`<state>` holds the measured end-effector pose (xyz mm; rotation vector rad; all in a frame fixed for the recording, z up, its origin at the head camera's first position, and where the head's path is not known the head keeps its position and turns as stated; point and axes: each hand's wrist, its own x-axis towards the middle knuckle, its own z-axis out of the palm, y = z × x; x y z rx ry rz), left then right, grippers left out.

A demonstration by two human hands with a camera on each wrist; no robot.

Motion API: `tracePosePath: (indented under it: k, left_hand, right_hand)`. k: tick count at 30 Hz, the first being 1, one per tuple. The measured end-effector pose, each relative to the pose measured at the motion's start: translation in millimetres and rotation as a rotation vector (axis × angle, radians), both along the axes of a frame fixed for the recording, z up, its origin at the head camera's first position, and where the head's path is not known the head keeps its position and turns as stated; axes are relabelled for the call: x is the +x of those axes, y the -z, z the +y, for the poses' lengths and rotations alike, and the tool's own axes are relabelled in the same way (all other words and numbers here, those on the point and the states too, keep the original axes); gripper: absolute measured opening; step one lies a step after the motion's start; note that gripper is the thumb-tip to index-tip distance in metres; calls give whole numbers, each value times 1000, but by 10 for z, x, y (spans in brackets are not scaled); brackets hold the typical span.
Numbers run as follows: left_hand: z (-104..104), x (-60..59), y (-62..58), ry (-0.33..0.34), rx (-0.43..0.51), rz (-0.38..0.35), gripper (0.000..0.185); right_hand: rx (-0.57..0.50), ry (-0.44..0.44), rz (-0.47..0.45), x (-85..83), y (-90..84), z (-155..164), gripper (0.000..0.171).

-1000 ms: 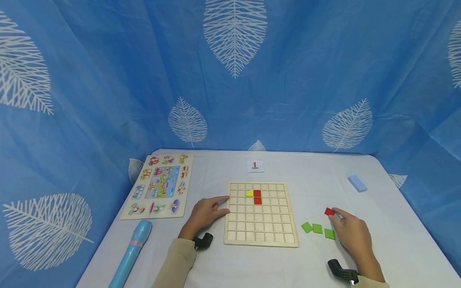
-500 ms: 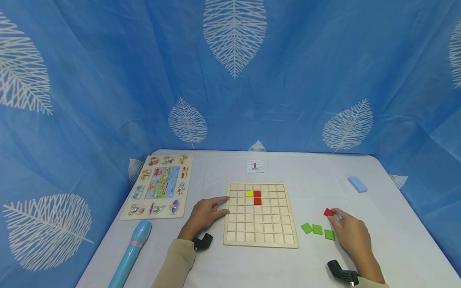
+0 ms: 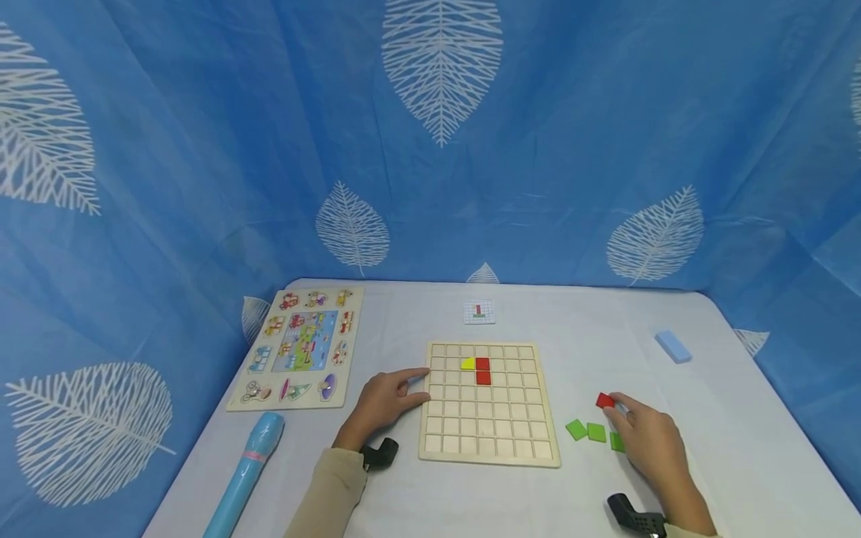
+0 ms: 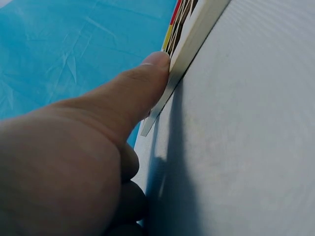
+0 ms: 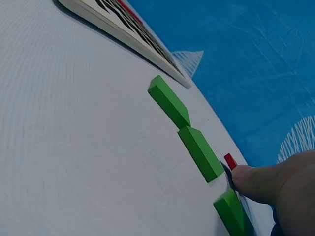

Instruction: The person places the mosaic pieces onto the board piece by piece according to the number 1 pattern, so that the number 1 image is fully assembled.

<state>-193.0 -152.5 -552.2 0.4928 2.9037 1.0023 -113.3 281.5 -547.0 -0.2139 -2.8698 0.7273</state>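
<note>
A wooden grid board [image 3: 486, 461] lies flat, with two red square tiles [image 3: 483, 378] one above the other in its upper cells and a yellow piece [image 3: 468, 364] beside the upper one. My left hand [image 3: 383, 398] touches the board's left edge with the tips of its extended thumb and index finger. In the left wrist view the thumb [image 4: 142, 83] rests against the board's side. To the right of the board, my right hand [image 3: 651, 441] pinches a red square tile [image 3: 604, 400] between thumb and index finger. Three green square tiles [image 3: 596, 433] lie by that hand, the rightmost partly hidden behind it.
A small pattern card [image 3: 479, 312] lies beyond the board. At the back right is a light blue block [image 3: 673, 347]. On the left are a picture puzzle board [image 3: 244, 394] with knobbed pieces and a long light blue wrapped object [image 3: 245, 471]. Blue leaf-patterned cloth [image 3: 558, 149] surrounds the table.
The right hand has moved slightly left with the red tile and now covers part of the rightmost green tile. The left hand stays at the board's edge.
</note>
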Motion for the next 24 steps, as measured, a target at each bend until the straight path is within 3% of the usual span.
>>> tracePosePath:
  k: [24]
  left_hand:
    - [18,25,-32,-9,-17,7,49]
  right_hand:
    - [17,-49,54,0,-13,-119,41]
